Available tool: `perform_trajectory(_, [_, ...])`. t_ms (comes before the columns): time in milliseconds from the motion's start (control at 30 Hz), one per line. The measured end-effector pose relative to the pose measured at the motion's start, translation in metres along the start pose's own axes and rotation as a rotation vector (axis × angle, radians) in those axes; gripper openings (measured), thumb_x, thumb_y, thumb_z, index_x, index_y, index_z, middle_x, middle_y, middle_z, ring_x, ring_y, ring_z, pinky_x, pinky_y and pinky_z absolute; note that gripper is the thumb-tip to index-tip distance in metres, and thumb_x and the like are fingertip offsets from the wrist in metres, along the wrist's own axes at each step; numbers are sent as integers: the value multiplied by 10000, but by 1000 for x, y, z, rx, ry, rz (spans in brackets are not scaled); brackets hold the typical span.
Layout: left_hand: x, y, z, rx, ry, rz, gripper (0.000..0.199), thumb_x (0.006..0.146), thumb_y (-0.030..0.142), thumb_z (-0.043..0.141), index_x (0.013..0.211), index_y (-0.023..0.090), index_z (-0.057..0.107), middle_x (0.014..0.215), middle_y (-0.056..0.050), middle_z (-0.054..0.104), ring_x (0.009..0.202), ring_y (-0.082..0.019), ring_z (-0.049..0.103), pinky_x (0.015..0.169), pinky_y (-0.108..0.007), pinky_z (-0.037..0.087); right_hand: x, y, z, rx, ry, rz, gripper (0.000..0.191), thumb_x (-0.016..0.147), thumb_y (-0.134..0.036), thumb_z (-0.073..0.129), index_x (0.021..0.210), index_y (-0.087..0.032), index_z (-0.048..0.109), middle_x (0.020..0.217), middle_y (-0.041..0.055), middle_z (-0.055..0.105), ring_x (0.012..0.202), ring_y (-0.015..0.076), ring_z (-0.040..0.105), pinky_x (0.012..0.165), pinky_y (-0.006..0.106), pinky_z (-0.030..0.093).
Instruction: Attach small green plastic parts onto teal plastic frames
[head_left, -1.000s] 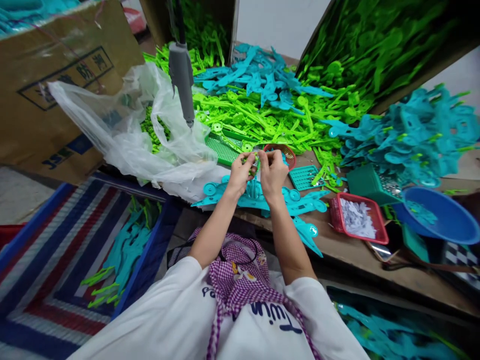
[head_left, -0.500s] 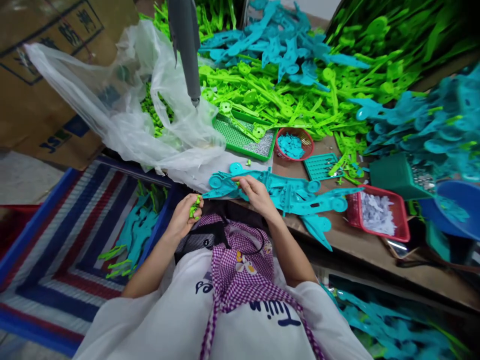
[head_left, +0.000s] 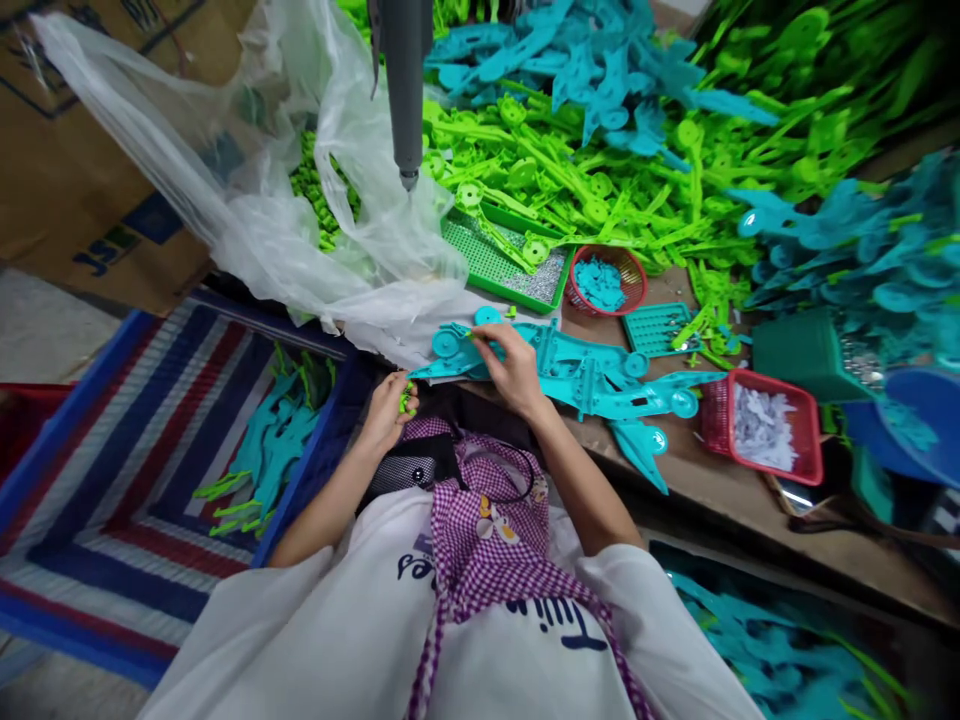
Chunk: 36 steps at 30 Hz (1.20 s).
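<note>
My left hand (head_left: 386, 412) is closed around several small lime-green plastic pieces (head_left: 408, 398), beside the pointed left tip of a turquoise plastic part. My right hand (head_left: 514, 368) pinches a small green piece (head_left: 472, 336) at its fingertips, mostly covered by the fingers. It is over the left end of the turquoise plastic part (head_left: 559, 365), near a round disc on it. More turquoise parts lie alongside at the table edge, one tip (head_left: 637, 455) jutting over it. A loose green piece (head_left: 511, 312) rests just behind.
A grey power driver (head_left: 405, 100) hangs above a clear plastic bag (head_left: 360, 270) of green pieces. Behind are a green tray (head_left: 480, 262), red baskets (head_left: 637, 262) (head_left: 810, 430) and heaped green and turquoise parts. At left stands a striped-lined blue crate (head_left: 97, 500) holding assembled parts.
The camera view has shifted, so the table things appear farther right. My right fingertips have moved slightly left along the turquoise part, towards its disc. My left hand keeps its green pieces.
</note>
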<state>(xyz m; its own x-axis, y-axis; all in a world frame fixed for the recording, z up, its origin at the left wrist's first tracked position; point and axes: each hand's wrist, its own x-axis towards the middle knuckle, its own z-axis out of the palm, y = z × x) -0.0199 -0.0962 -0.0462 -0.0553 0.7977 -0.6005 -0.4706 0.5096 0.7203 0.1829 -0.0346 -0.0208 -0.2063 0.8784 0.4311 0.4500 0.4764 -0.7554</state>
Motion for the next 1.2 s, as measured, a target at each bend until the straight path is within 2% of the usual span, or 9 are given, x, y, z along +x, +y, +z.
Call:
perform_trajectory(133, [6, -10, 10, -52, 3, 32, 305, 708, 341, 694, 898, 187, 510, 663, 59, 522, 421, -27, 441, 335, -111, 161, -14, -2, 4, -68, -112, -32, 248, 979, -373, 507, 1114, -243, 670, 1056, 69, 728, 972, 201, 670, 870, 362, 532])
perform_trajectory(367, [6, -15, 8, 76, -25, 127, 308, 740, 410, 673, 834, 187, 483, 673, 59, 513, 426, -24, 451, 337, -112, 156, -21, 7, 12, -134, -256, -66, 252, 980, -384, 511, 1049, -223, 692, 1018, 67, 743, 967, 211, 676, 855, 362, 469])
perform_trajectory(533, [10, -20, 9, 174, -35, 201, 299, 769, 434, 650, 853, 185, 507, 670, 57, 514, 427, -29, 460, 351, -116, 187, -19, 3, 12, -147, -248, -28, 255, 991, -370, 491, 1085, -226, 679, 1060, 68, 738, 964, 206, 672, 832, 351, 441])
perform_trajectory(833, [18, -25, -1, 439, 2, 317, 169, 839, 353, 575, 889, 192, 558, 647, 52, 548, 444, -50, 498, 415, -145, 317, -19, 2, 15, -217, -334, -107, 277, 1014, -338, 440, 1076, -246, 695, 1091, 71, 734, 964, 197, 671, 844, 362, 423])
perform_trajectory(1000, [20, -24, -2, 473, 3, 342, 130, 848, 324, 559, 858, 195, 570, 610, 53, 536, 453, -58, 487, 436, -150, 320, -19, 2, 21, -279, -364, -154, 286, 1019, -303, 420, 1080, -231, 690, 1095, 80, 734, 953, 187, 672, 784, 330, 453])
perform_trajectory(1200, [14, -20, -1, 425, -2, 311, 156, 838, 350, 576, 872, 198, 580, 615, 59, 527, 445, -53, 473, 434, -149, 307, -21, 12, 24, -122, -266, -145, 286, 1006, -347, 444, 1067, -225, 695, 1011, 92, 725, 928, 191, 668, 818, 322, 530])
